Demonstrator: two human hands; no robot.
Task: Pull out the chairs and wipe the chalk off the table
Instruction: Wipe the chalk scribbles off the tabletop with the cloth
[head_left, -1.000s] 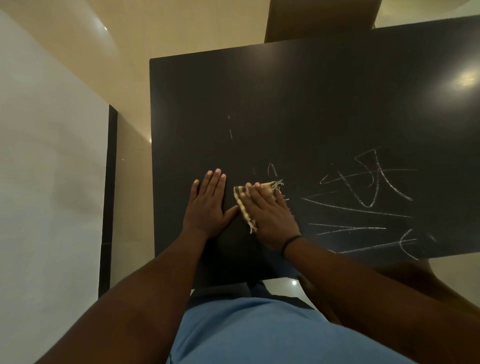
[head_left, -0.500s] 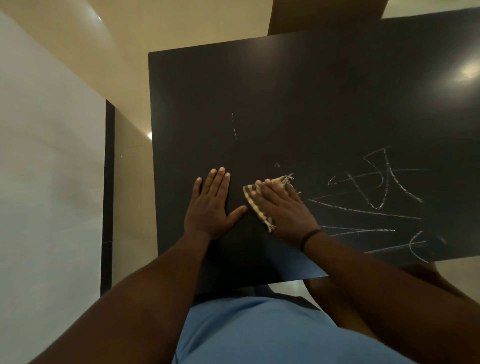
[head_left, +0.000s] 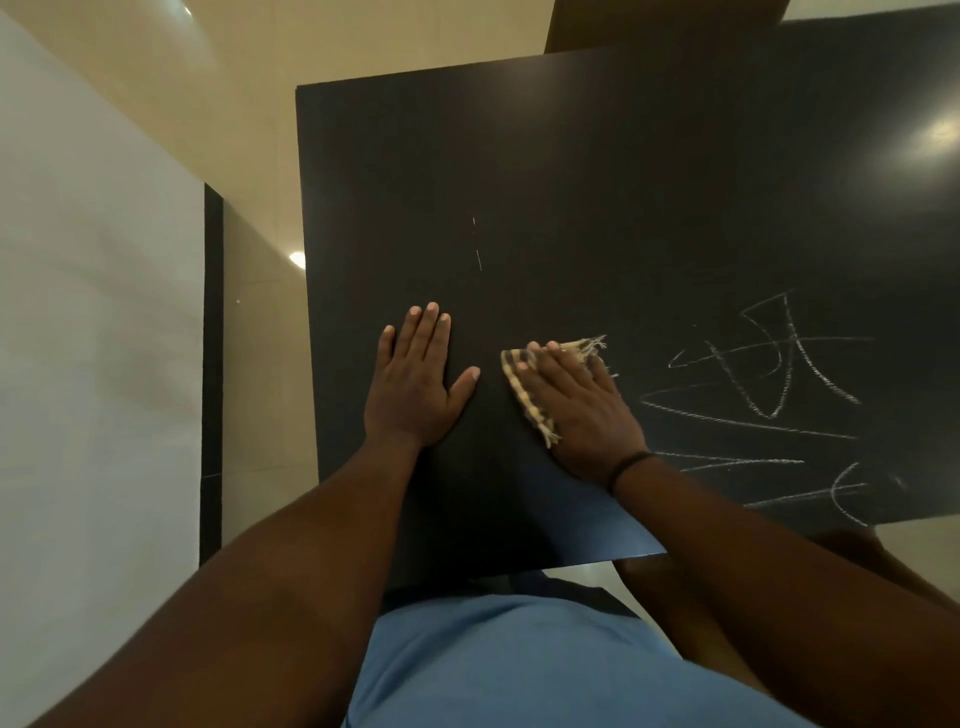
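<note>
Two hands are lying flat on the black table (head_left: 623, 182). The left hand (head_left: 415, 384) is resting with fingers straight, and the right hand (head_left: 576, 405) is pressing a striped cloth (head_left: 524, 395) down with straight fingers. White chalk marks (head_left: 769, 384) are sitting at 3 o'clock from the cloth.

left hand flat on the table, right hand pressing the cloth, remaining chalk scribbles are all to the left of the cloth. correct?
Not quite. The left hand lies flat on the table and the right hand presses the cloth, but the main chalk scribbles lie to the right of the cloth, as the head view shows.
</note>
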